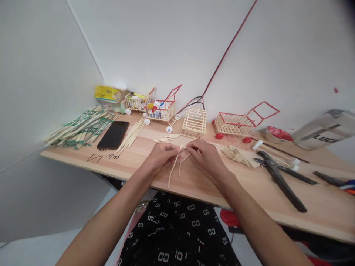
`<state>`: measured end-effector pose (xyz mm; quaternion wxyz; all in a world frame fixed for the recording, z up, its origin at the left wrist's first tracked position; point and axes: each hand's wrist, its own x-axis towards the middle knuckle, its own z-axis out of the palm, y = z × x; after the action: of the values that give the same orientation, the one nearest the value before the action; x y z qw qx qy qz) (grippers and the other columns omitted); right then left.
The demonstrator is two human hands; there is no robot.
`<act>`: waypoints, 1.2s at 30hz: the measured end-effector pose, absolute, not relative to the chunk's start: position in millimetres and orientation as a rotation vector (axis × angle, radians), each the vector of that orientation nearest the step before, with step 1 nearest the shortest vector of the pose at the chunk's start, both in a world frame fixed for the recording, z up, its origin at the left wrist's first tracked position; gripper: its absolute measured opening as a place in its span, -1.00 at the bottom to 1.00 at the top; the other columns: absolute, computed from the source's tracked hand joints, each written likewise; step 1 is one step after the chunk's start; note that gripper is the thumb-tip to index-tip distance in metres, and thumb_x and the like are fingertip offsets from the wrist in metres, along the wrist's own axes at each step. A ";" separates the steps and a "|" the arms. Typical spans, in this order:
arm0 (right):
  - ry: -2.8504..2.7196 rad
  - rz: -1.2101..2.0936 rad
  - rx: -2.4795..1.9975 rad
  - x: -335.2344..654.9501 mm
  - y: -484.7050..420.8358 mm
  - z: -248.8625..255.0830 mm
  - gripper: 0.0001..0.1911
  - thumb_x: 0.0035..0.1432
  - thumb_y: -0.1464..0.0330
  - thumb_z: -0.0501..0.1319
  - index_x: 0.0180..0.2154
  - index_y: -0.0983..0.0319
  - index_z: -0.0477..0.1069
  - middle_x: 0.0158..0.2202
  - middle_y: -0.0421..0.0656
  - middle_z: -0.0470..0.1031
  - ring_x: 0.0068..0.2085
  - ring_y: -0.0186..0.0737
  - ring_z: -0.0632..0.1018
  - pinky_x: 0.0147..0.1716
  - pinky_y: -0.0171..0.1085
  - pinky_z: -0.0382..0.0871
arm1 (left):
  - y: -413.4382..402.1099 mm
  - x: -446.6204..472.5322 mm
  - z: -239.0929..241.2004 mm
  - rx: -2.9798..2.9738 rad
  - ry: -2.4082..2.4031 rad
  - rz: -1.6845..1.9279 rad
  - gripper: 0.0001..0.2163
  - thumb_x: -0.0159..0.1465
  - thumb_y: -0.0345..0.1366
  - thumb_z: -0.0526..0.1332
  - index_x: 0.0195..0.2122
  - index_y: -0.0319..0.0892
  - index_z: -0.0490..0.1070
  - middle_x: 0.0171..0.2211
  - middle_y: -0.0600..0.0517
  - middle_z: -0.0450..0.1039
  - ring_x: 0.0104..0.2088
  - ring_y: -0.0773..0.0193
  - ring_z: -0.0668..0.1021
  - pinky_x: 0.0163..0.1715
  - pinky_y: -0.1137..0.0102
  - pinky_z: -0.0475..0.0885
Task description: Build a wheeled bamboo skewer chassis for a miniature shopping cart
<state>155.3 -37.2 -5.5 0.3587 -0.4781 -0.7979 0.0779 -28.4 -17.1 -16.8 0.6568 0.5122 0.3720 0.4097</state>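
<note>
Over the front of the table, my left hand (163, 156) is closed, thumb and fingers pinching a thin wooden stick (174, 164) that slants down toward the table edge. My right hand (204, 153) is pinched shut on a short stick (184, 147) that meets the first one near its top. Both sets of fingertips almost touch at this joint. Below them, another stick piece (179, 170) points down; whether it is fixed to the others I cannot tell. Just behind my hands stands a small slatted stick basket (194, 122), with a few cut sticks (166, 138) lying beside it.
Stick carts with red handles, one (161, 110) filled with small items, another (235, 123) with red wheels, line the wall. At left lie paper-wrapped chopsticks (80, 129), a phone (113, 135) and bare sticks (132, 135). Black-handled cutters (280, 179) and a red-stained bowl (278, 135) occupy the right.
</note>
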 end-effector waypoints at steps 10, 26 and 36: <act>-2.054 0.205 -1.234 154.9 -37.4 -5.9 -0.90 0.18 0.45 0.17 -0.37 0.24 0.45 -0.44 -0.20 0.42 -0.38 -0.29 0.39 -0.37 -0.32 0.18 | -16.7 -28.4 -16.9 1.162 0.837 0.928 -0.77 -0.06 -0.23 0.42 -0.49 -0.29 0.51 -0.56 0.05 0.45 -0.59 0.48 0.34 -0.55 0.51 0.21; -2.058 0.202 -1.224 154.6 -37.8 -5.2 -0.89 0.17 0.46 0.17 -0.39 0.23 0.44 -0.45 -0.21 0.42 -0.40 -0.30 0.38 -0.38 -0.33 0.18 | -17.6 -28.1 -15.9 1.151 0.847 0.924 -0.80 -0.04 -0.26 0.41 -0.47 -0.31 0.52 -0.57 0.03 0.46 -0.61 0.49 0.34 -0.57 0.53 0.20; -2.055 0.210 -1.226 155.5 -36.8 -6.5 -0.90 0.17 0.44 0.16 -0.37 0.23 0.44 -0.42 -0.18 0.45 -0.37 -0.27 0.40 -0.35 -0.31 0.19 | -18.9 -27.5 -14.2 1.148 0.865 0.922 -0.77 -0.07 -0.23 0.43 -0.46 -0.29 0.54 -0.57 0.04 0.45 -0.60 0.48 0.34 -0.56 0.51 0.20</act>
<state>155.5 -36.8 -6.5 0.3612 -0.4760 -0.7977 0.0817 -27.5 -18.9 -14.2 0.6571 0.5067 0.3817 0.4072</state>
